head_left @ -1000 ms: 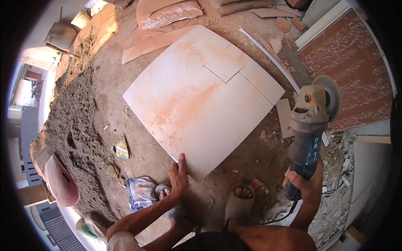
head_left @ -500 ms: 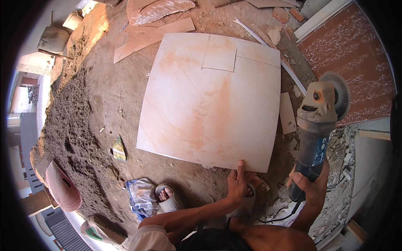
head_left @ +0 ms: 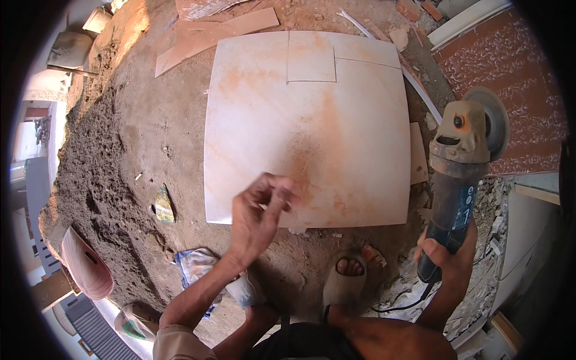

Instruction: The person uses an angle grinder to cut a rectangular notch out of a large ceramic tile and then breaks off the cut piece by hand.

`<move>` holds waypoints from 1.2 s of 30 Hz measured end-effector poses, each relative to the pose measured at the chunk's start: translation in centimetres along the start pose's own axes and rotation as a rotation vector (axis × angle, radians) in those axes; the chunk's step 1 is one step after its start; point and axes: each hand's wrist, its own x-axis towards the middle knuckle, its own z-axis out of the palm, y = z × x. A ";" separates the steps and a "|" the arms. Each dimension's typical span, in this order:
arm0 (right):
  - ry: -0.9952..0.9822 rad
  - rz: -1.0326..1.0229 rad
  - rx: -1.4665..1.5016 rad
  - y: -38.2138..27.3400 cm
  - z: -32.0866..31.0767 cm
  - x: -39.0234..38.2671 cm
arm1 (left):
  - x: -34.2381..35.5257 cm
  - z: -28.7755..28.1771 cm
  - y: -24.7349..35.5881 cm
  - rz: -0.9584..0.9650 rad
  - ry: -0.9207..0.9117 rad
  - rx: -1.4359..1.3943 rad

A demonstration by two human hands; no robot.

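tile (head_left: 258,126) sits on the dirt (head_left: 147,120), swung round square to the feet (head_left: 350,268), so its lines (head_left: 312,81) now run far side. left hand (head_left: 257,213) is off the edge, half-curled above it, too blurry to tell if it's pinching anything; right hand (head_left: 449,252) is wrapped round the grinder (head_left: 459,144).

The left hand (head_left: 255,213) is half curled, its fingers (head_left: 273,180) perhaps near the thumb (head_left: 274,207), though blurred; the right hand (head_left: 450,257) is wrapped closed, forearm (head_left: 443,300) slanting
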 end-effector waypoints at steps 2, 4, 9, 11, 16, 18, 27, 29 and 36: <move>-0.039 0.008 0.013 -0.4 -0.5 0.2 | 5.3 -7.5 -3.1 0.491 0.736 0.769; -0.115 0.001 0.057 -0.5 0.6 0.7 | 5.9 -15.4 -7.3 0.387 0.914 1.152; -0.137 -0.021 0.035 -0.3 2.9 0.9 | 4.2 -14.5 -11.6 -0.113 0.395 0.223; -0.185 0.011 -0.006 -0.4 3.5 1.0 | 2.8 -11.9 -12.8 -0.116 0.418 0.117; -0.303 -0.050 -0.068 -0.1 6.2 1.7 | -3.5 -2.3 -12.4 -0.170 0.455 -0.076; -0.339 -0.111 -0.142 0.2 7.6 2.2 | -4.7 1.6 -12.1 -0.148 0.515 -0.131; -0.594 -0.234 -0.410 0.7 16.3 7.8 | -5.7 1.1 -10.7 -0.355 0.340 -0.258; -0.617 -0.254 -0.376 1.0 18.6 9.1 | -5.9 0.3 -11.2 -0.494 0.321 -0.280; -0.670 -0.253 -0.376 1.1 25.4 13.8 | 1.3 -6.0 -9.1 0.127 1.002 0.191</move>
